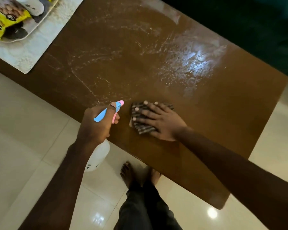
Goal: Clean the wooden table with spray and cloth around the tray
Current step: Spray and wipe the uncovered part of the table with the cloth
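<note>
The brown wooden table [206, 113] fills the middle of the view, its top streaked with wet spray marks. My left hand [95, 125] grips a spray bottle [98, 156] with a white body and a blue and pink trigger head, held at the table's near edge. My right hand [158, 120] presses flat with spread fingers on a dark striped cloth [140, 127] lying on the table near that edge. The tray [23, 38] sits at the far left on a white mat.
The white mat [32, 53] covers the table's left end; the tray holds a yellow packet [5, 15] and a white container [32, 5]. Pale glossy floor tiles [23, 130] surround the table. My bare feet [128, 175] stand below the near edge. Something dark lies beyond the far side.
</note>
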